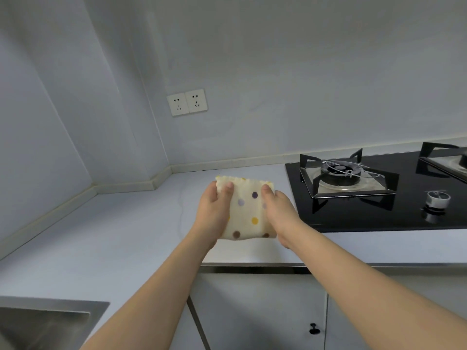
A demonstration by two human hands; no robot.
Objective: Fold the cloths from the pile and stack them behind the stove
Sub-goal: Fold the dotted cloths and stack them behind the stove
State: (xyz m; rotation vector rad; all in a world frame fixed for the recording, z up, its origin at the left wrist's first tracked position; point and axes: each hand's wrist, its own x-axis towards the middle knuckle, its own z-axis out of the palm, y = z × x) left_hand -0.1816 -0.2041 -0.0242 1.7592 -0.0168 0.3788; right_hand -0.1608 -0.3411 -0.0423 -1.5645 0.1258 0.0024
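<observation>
At the near left corner, a steel sink is set into the pale desk, with cabinet doors and a small black knob below the desk's front edge. Two bare forearms reach forward over that edge. The left hand grasps the left side of a folded cream cloth dotted in purple, yellow and brown, thumb curled over its upper left corner; the right hand grips the right side, thumb pressed on top. The cloth is held flat above the desk, just left of the black glass stove. On the stove, a burner sits under a black pan support, with a silver control knob to the near right. Farther back, a double wall socket is mounted on the grey wall.
</observation>
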